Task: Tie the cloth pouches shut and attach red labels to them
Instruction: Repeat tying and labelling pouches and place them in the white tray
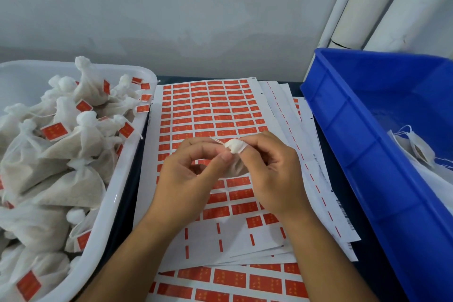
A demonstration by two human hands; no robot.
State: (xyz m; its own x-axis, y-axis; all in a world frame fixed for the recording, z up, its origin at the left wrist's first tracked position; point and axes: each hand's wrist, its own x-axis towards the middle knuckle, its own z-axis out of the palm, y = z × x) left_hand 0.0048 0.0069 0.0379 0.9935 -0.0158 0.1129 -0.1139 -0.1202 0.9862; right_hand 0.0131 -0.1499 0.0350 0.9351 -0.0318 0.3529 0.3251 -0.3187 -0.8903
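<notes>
Both hands meet at the centre of the frame over a sheet of red labels (210, 115) spread on the desk (362, 252). Between them is one cloth pouch (235, 165), its filled body hanging low between the palms and its bunched white neck (235, 146) pointing up and slightly toward the top of the frame, so the long axis runs roughly from the lower centre upward. The right hand (272, 174) has its grip closed round that neck, fingertips pinching the gathered cloth. The left hand (186, 174) has its fingers curled in from the left, thumb and forefinger meeting right beside the neck; it looks to be pinching the thin string (217, 140) that shows just left of the bunch, though the thread is too fine to be sure. The tie appears to be in hand, not yet labelled: no red tag shows on this pouch. The labels lie directly beneath and beyond the hands, the nearest unpeeled rows just under the left hand, which seems the handier one for peeling. Finished, tagged pouches fill the white tub (117, 193) at the left; untied ones lie in the blue bin (355, 144) at the right.
</notes>
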